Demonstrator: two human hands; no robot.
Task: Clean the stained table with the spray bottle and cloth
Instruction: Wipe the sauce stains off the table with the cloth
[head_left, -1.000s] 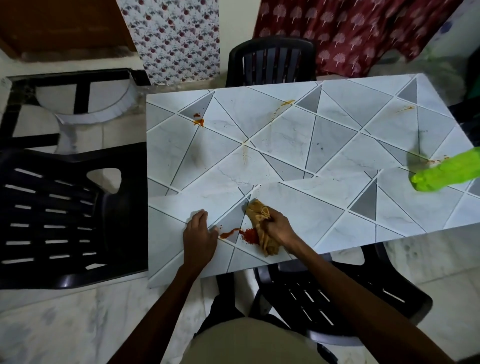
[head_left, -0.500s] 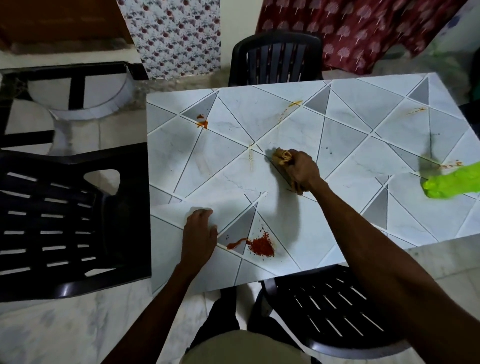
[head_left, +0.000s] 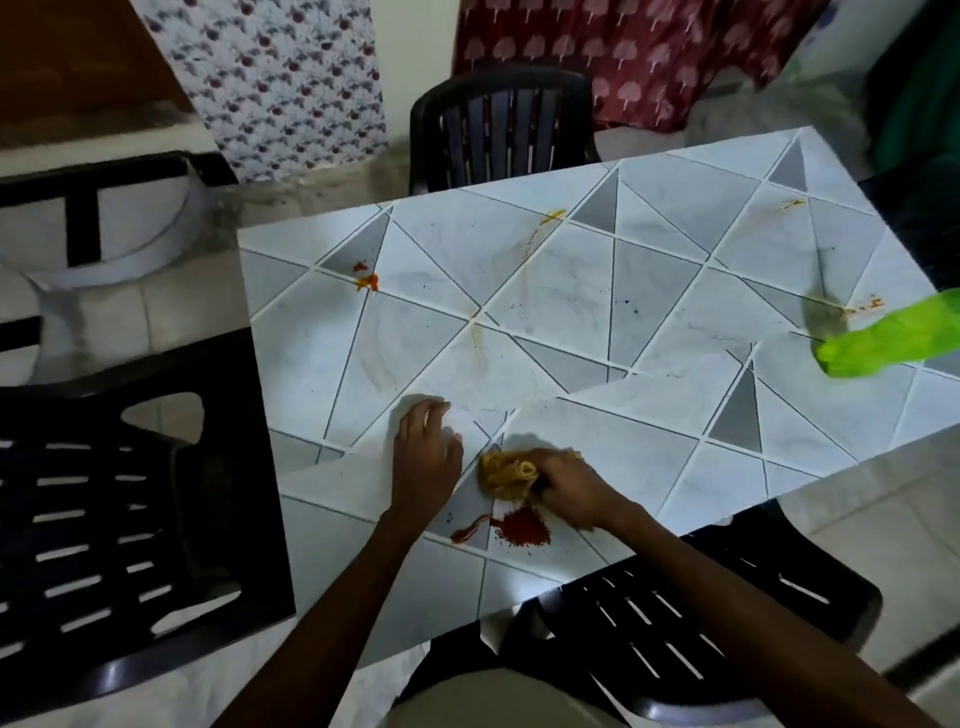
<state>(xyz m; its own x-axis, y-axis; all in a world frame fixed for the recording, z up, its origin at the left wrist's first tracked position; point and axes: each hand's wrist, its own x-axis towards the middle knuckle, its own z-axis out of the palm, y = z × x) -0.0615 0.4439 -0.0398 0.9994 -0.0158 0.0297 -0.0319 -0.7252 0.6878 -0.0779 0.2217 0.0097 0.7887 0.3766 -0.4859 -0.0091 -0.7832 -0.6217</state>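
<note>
Head view looks down on the surface (head_left: 649, 322), a tiled top in pale and grey triangles, with black plastic chairs pulled up at the near side (head_left: 701, 623), the left (head_left: 104, 519) and the far edge (head_left: 498, 130). Its covering seems to be a loose sheet, overlapping along a seam near the middle.

At the right edge lies the green spray bottle (head_left: 883, 345), on its side and well apart from both hands. Nearer the person, the left hand (head_left: 423, 460) rests flat with its fingers spread, pressing the sheet down and gripping nothing. Just beside it the right hand (head_left: 571, 486) has its grip closed around the bunched yellow-brown cloth (head_left: 506, 475), which touches the top just beyond the big red stain (head_left: 519, 527).

Smaller marks remain: an orange-red blot (head_left: 366, 278) far left, a yellow streak (head_left: 548, 218) towards the far edge, and faint orange smears (head_left: 865, 306) by the bottle. Little of the job looks done.

The red patch looks grainy, with a wet tail to its left. Dragging the cloth through it dry would likely smear it wider or push it off the near edge onto the chair. If the left hand lifts, the sheet may ruck under the wiping. The bottle, lying near the rim, could roll off if the top is jolted.
</note>
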